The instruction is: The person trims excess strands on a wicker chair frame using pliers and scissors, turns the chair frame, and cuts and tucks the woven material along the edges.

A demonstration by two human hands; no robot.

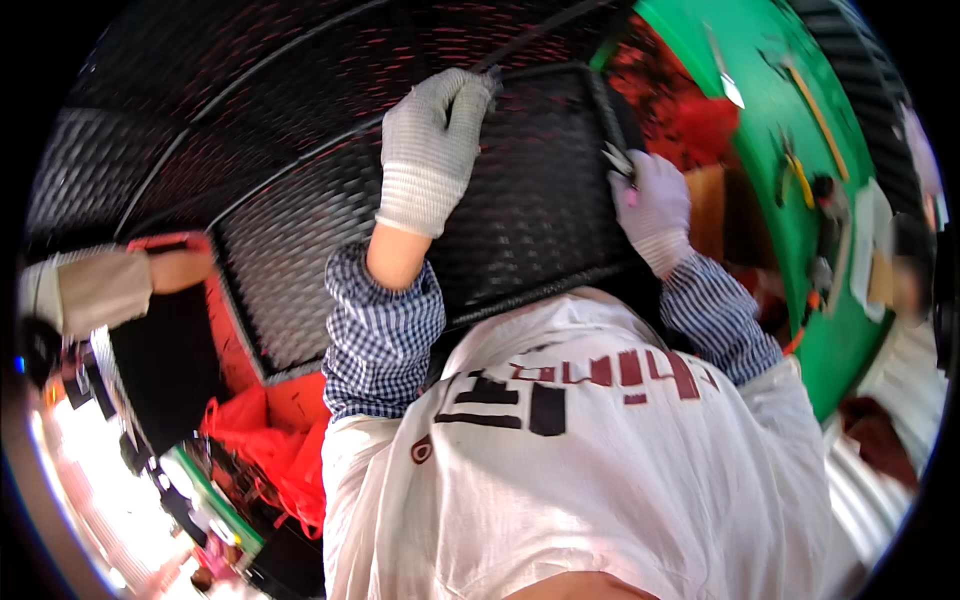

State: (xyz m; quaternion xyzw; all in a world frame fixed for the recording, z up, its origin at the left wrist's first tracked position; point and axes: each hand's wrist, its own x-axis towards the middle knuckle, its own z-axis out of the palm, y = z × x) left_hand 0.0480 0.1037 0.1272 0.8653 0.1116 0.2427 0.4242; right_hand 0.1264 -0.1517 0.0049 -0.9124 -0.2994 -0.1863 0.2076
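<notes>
A black woven panel (pixel 560 170) with a rounded dark rim lies in front of my body, part of a larger piece of wickerwork that rises beyond it. My left hand (pixel 430 150), in a whitish knit glove, is closed above the panel, fingertips pinching a thin black strip (pixel 530 38) that runs up and to the right. At the panel's right edge, my gloved right hand (pixel 660 210) is closed around small scissors (pixel 618 160). Their metal tips point up and left, and a bit of pink handle shows; the rest is hidden in the palm.
A green work surface (pixel 770 90) curves along the right, bearing yellow-handled pliers (pixel 797 178), a long orange-yellow handle (pixel 820 120) and a pale blade (pixel 724 75). Red bags (pixel 285 450) lie lower left. Another person's forearm (pixel 180 268) reaches in from the left.
</notes>
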